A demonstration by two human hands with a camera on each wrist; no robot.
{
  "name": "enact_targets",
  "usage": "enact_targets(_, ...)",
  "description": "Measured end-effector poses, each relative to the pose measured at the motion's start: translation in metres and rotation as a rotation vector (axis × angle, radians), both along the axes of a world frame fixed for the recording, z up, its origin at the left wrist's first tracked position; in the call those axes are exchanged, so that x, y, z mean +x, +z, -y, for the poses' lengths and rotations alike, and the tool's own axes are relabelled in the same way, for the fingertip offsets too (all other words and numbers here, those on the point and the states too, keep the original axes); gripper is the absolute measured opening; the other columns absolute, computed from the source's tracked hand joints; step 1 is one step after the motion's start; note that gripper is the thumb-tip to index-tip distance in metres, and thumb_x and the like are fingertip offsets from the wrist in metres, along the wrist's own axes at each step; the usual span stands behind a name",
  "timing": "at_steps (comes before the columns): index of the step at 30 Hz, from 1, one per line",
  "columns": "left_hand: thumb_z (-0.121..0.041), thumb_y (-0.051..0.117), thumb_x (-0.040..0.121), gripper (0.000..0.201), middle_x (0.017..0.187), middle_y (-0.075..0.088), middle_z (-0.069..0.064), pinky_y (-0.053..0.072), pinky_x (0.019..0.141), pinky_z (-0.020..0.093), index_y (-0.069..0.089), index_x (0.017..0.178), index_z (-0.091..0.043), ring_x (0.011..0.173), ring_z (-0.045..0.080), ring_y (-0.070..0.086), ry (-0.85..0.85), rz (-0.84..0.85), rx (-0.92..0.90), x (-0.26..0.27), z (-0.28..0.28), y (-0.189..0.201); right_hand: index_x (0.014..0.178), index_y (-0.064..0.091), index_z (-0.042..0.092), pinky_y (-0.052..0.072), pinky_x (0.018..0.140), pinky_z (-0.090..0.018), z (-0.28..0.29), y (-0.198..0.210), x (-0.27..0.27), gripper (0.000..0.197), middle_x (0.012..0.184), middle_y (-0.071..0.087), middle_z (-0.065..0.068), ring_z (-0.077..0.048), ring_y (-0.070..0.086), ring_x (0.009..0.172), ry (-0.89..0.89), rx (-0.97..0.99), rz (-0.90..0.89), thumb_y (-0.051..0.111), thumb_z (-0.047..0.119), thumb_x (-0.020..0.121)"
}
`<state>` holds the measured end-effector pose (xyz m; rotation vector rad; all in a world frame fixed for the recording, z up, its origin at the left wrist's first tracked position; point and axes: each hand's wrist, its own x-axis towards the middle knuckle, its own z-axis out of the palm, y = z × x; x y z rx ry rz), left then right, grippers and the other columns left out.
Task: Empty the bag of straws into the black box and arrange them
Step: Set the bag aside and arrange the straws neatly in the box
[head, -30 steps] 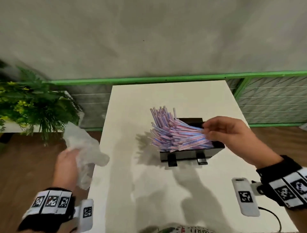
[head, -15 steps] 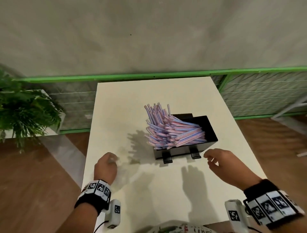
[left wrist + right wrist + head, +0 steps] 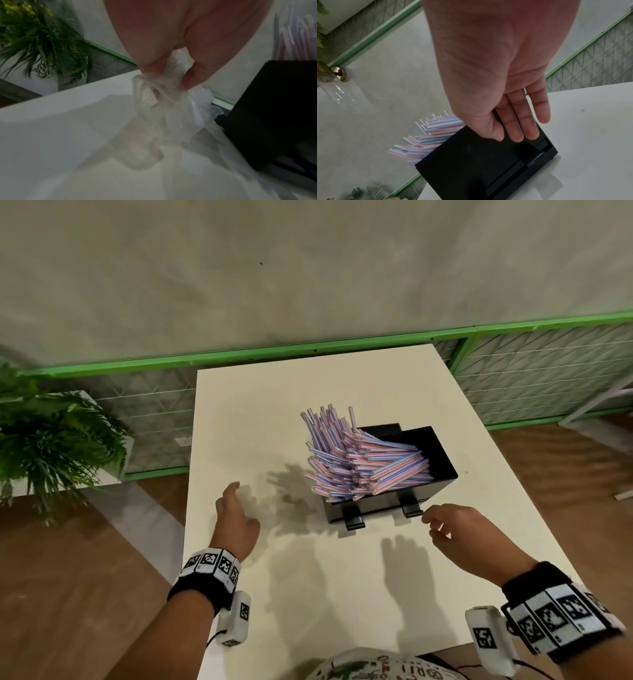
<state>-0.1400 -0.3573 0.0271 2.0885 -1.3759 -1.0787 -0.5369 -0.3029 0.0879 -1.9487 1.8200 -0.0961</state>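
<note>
The black box (image 3: 431, 474) stands right of centre on the white table (image 3: 308, 594). A heap of pink, blue and white striped straws (image 3: 359, 460) fills it and fans out over its left end. My left hand (image 3: 239, 508) is left of the box, low over the table. In the left wrist view its fingers (image 3: 149, 63) pinch the crumpled clear plastic bag (image 3: 163, 108), which hangs down onto the table beside the box (image 3: 274, 115). My right hand (image 3: 431, 523) hovers at the box's front right corner, fingers (image 3: 517, 128) loose and holding nothing above the box (image 3: 479, 169) and the straws (image 3: 428, 139).
A leafy green plant (image 3: 51, 440) in a white planter stands on the floor to the left. A green-framed mesh railing (image 3: 308, 356) runs behind the table along the grey wall. Wooden floor lies on both sides.
My left hand has brought the bag from off the table's left side onto the table beside the box. My right hand has left the straws and drawn back to the box's front right corner.
</note>
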Motion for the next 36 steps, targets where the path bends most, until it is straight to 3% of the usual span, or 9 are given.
enact_targets(6,-0.035,0.076,0.089,0.088,0.132,0.064,0.023,0.049,0.097,0.044,0.019,0.155,-0.021,0.119,0.040,0.062,-0.061,0.176,0.031,0.012,0.016,-0.002,0.106,0.068,0.026,0.053,0.077,-0.032,-0.001,-0.001,0.004,0.025,0.092,0.066,0.012,-0.011,0.062,0.081,-0.004,-0.008,0.021,0.061,0.011,0.088)
enact_targets(10,-0.054,0.080,0.079,0.112,0.160,0.037,0.018,0.039,0.113,0.045,0.011,0.161,-0.019,0.142,0.037,0.045,-0.015,0.069,-0.032,0.016,0.019,-0.010,0.111,0.068,0.027,0.054,0.074,-0.033,0.001,0.005,0.001,0.029,0.092,0.065,0.012,-0.010,0.064,0.080,-0.009,-0.096,0.067,0.065,0.010,0.087)
enact_targets(14,-0.078,0.058,0.080,0.109,0.170,0.017,0.001,0.025,0.124,0.044,0.003,0.162,-0.032,0.153,0.025,0.028,0.041,-0.106,-0.061,0.032,0.022,-0.005,0.109,0.069,0.023,0.054,0.072,-0.035,0.005,0.011,-0.002,0.028,0.092,0.065,0.011,-0.013,0.064,0.079,0.026,-0.206,0.102,0.070,0.008,0.085)
enact_targets(20,-0.073,0.050,0.090,0.083,0.166,0.029,-0.004,0.024,0.122,0.042,0.025,0.159,-0.034,0.151,0.022,0.033,0.191,-0.216,-0.022,0.053,-0.006,-0.004,0.107,0.070,0.017,0.052,0.075,-0.034,0.016,0.008,-0.002,0.028,0.098,0.065,0.007,-0.020,0.061,0.089,0.147,-0.363,0.137,0.071,0.003,0.082)
enact_targets(26,-0.102,0.051,0.057,0.108,0.156,0.046,-0.010,0.036,0.118,0.055,0.043,0.147,-0.044,0.139,0.025,0.048,0.355,-0.250,0.063,0.085,-0.039,-0.033,0.103,0.070,0.014,0.050,0.075,-0.038,0.033,0.004,-0.008,0.027,0.093,0.060,0.003,-0.024,0.057,0.087,0.217,-0.419,0.160,0.070,0.000,0.080)
enact_targets(29,-0.098,0.049,0.066,0.101,0.152,0.051,-0.004,0.036,0.118,0.053,0.048,0.146,-0.036,0.137,0.028,0.050,0.418,-0.174,-0.011,0.070,-0.047,-0.017,0.102,0.071,0.014,0.051,0.074,-0.042,0.039,-0.001,-0.017,0.027,0.092,0.060,0.002,-0.026,0.056,0.086,0.247,-0.424,0.158,0.070,0.000,0.079)
enact_targets(32,-0.050,0.053,0.102,0.051,0.143,0.056,0.010,0.040,0.107,0.040,0.060,0.137,-0.014,0.130,0.031,0.052,0.375,0.022,-0.269,0.033,-0.063,0.014,0.100,0.071,0.015,0.050,0.075,-0.042,0.045,-0.001,-0.027,0.029,0.093,0.059,0.000,-0.026,0.054,0.087,0.250,-0.432,0.171,0.070,-0.002,0.076)
enact_targets(34,-0.036,0.054,0.103,0.036,0.133,0.056,0.010,0.043,0.093,0.037,0.062,0.129,-0.012,0.115,0.027,0.056,0.272,0.149,-0.409,0.007,-0.076,0.028,0.099,0.070,0.015,0.050,0.073,-0.043,0.049,0.000,-0.032,0.030,0.094,0.059,-0.003,-0.028,0.053,0.084,0.256,-0.453,0.163,0.070,-0.003,0.075)
enact_targets(36,-0.041,0.054,0.100,0.038,0.128,0.053,0.001,0.045,0.093,0.037,0.061,0.127,-0.015,0.112,0.019,0.055,0.174,0.163,-0.509,-0.017,-0.086,0.035,0.100,0.070,0.014,0.050,0.071,-0.044,0.053,0.001,-0.036,0.031,0.094,0.060,-0.004,-0.030,0.053,0.083,0.274,-0.463,0.146,0.070,-0.003,0.074)
